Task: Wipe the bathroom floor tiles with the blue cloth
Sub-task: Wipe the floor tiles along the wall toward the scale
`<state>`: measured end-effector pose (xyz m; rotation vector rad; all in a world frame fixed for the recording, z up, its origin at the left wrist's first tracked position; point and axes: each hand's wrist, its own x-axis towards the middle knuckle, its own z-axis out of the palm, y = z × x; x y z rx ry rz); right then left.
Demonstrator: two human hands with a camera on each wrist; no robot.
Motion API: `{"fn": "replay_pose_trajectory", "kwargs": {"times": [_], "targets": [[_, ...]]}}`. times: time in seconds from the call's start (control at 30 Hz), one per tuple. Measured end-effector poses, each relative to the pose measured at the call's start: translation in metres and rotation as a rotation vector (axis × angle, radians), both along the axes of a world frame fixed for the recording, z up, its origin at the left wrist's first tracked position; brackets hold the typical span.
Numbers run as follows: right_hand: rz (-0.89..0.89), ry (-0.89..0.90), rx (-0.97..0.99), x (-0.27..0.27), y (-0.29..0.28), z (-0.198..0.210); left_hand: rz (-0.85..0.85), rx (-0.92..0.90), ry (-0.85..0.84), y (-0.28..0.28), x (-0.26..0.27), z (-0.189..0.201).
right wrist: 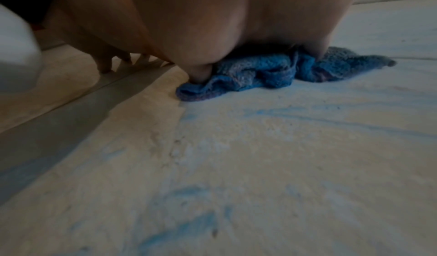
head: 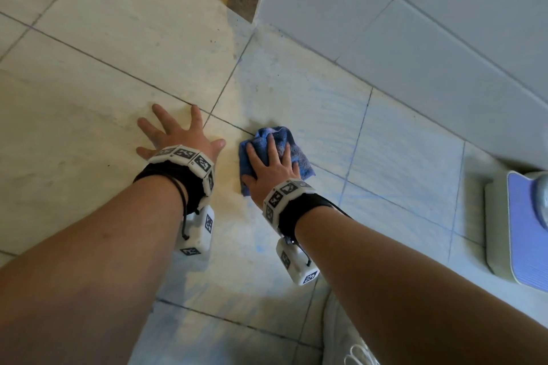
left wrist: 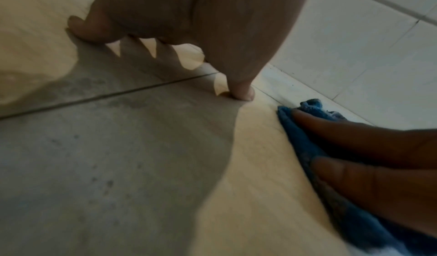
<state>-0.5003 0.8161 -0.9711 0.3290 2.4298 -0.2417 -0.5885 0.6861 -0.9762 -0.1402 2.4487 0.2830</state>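
Pressing one blue cloth (head: 292,154) to the floor tiles (head: 124,47), two hands at work.
Nearest, a scale (head: 514,225) is cut off at the frame's right edge. Right hand (head: 271,164), fingers spread flat, covers the bunched cloth's middle; left hand (head: 178,135) just beside it, splayed on bare tile. Beyond stands one tiled wall (head: 415,9).

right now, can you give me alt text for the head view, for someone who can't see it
Seen from above, the right hand presses a bunched blue cloth onto pale floor tiles, while the left hand lies flat with spread fingers beside it. Faint blue streaks mark the tiles near a white tiled wall.
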Motion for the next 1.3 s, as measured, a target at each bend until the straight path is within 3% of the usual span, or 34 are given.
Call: {"fn": "replay_pose_trajectory", "kwargs": {"times": [0.63, 0.97, 1.3], "targets": [[0.066, 0.119, -0.039, 0.004, 0.022, -0.011, 0.029, -0.064, -0.013, 0.01, 0.002, -0.001], [-0.13, 0.126, -0.071, -0.03, 0.082, -0.008, 0.004, -0.044, -0.022, 0.082, -0.025, 0.0], [-0.171, 0.103, -0.082, -0.055, 0.089, -0.006, 0.023, -0.044, -0.065, 0.087, -0.036, 0.007]]}}
